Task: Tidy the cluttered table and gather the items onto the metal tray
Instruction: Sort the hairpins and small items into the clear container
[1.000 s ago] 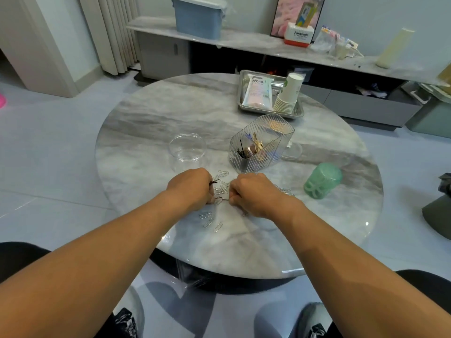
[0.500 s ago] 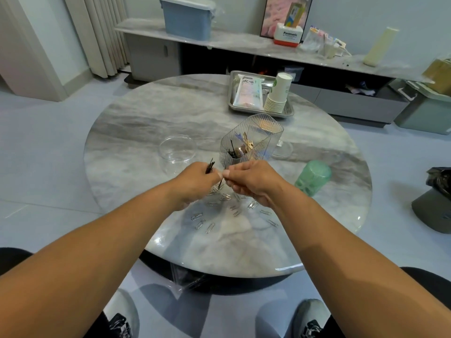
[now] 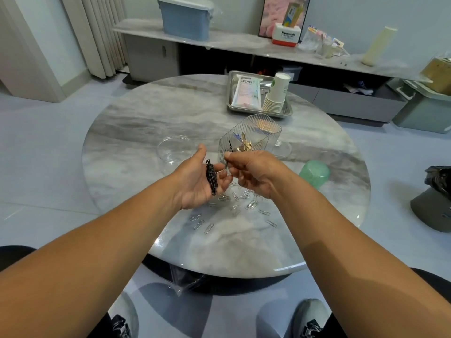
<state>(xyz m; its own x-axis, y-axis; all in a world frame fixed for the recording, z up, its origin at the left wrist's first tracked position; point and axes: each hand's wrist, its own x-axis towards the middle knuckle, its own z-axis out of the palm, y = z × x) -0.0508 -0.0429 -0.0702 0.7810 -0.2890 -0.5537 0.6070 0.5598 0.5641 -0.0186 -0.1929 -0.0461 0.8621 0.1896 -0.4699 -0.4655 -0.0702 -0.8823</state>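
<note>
A clear round dish (image 3: 173,148) sits on the marble table (image 3: 136,132) at my left. My left hand (image 3: 200,181) lies palm up, fingers relaxed, a bundle of black hairpins (image 3: 211,176) resting across it. My right hand (image 3: 253,173) pinches one dark pin just beside the ribbed clear holder (image 3: 253,135). Paper clips (image 3: 244,201) lie scattered beneath. The metal tray (image 3: 287,112) stands at the far edge; a green cup (image 3: 314,173) lies rightmost.

Bright even light, soft shadows, wide-angle edge distortion, slight blur
</note>
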